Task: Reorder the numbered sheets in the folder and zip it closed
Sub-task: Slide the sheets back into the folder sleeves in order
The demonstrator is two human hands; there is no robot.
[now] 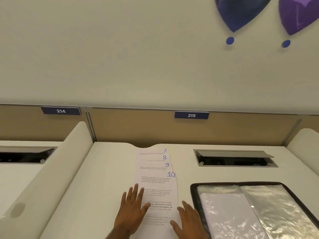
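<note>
- Divider: rounded white wall along the left edge of the worktop; a broad bare strip lies between it and the papers.
- Left hand: fingers straight and spread, flat on the left edge of the sheets, grasping nothing.
- Sheets: staggered stack at mid-worktop, showing numbers 7, 8, 9, 10; far edge reaches the back notch.
- Right hand: fingers extended, flat on the stack's lower right edge.
- Folder: open at right, black zip border, just beside the right hand.
</note>
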